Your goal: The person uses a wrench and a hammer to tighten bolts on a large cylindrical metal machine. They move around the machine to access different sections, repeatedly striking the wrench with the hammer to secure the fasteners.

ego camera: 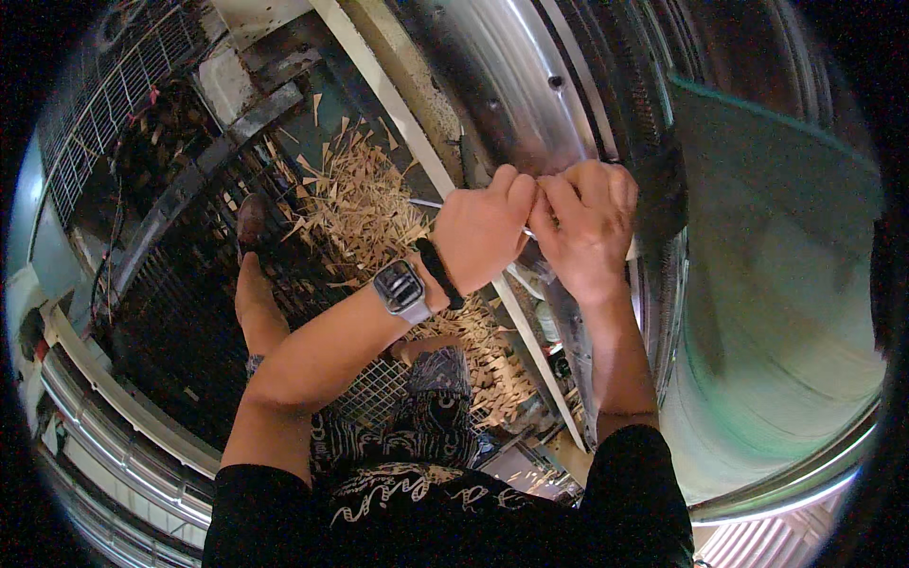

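Observation:
My left hand is curled shut, its back towards me, with a watch and a black band at the wrist. A thin pale rod sticks out from its left side. Between the hands shows a small white piece; whether it belongs to the same rod I cannot tell. My right hand touches the left, its fingers bent inward. Those fingers hide whatever may be in them. Just beyond both hands lies a shiny metal cylinder with dark holes.
Green mesh sheet curves down at the right. A pale beam runs diagonally under my hands. Pale brown slivers are heaped on the floor beside a dark slatted grating. Wire mesh panel and metal rollers stand left.

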The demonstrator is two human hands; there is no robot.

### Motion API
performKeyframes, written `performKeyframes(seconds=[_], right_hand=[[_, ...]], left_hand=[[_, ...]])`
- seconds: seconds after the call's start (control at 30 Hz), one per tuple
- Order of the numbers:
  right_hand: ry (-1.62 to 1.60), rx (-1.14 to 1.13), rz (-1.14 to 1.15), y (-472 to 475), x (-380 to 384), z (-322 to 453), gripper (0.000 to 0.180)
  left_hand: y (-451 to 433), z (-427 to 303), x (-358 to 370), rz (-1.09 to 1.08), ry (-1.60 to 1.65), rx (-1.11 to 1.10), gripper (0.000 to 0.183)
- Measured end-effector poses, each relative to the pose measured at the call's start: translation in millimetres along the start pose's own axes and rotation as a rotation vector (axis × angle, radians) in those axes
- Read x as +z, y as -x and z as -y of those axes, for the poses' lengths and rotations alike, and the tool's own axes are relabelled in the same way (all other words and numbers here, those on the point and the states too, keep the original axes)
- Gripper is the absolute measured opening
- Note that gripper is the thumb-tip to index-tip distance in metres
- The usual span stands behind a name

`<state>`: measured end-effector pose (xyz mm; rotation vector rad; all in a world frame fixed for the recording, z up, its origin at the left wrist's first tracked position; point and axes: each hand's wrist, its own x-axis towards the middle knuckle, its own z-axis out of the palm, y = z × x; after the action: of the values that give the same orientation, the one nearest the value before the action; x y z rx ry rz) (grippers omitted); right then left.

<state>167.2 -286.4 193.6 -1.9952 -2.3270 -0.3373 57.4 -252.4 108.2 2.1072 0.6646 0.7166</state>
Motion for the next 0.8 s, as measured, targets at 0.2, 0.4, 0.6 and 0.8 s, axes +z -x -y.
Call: performKeyframes(seconds=[0.2,0.4,0.6,0.8], right_hand=[[0.008,0.121,0.156,90.7,-23.6,2.1,0.011],[0.088,0.244,0.214,268.4,-56.0,0.0,0.016],[0.168,0.381,0.437,372.9,-115.7,8.3,0.009],[-0.154,0.623,0.544,315.3,-131.5,37.9,0.007]], left_hand=[[45.5,-48.3,59.5,0.117,0.049,0.005,0.023],[127.9,-138.1,155.1,0.177,0.179,0.287,0.031],[214.4,-198.1,270.4,0.778,0.420,0.270,0.022],[197.7,-105.4,153.7,0.916,0.811,0.104,0.020]])
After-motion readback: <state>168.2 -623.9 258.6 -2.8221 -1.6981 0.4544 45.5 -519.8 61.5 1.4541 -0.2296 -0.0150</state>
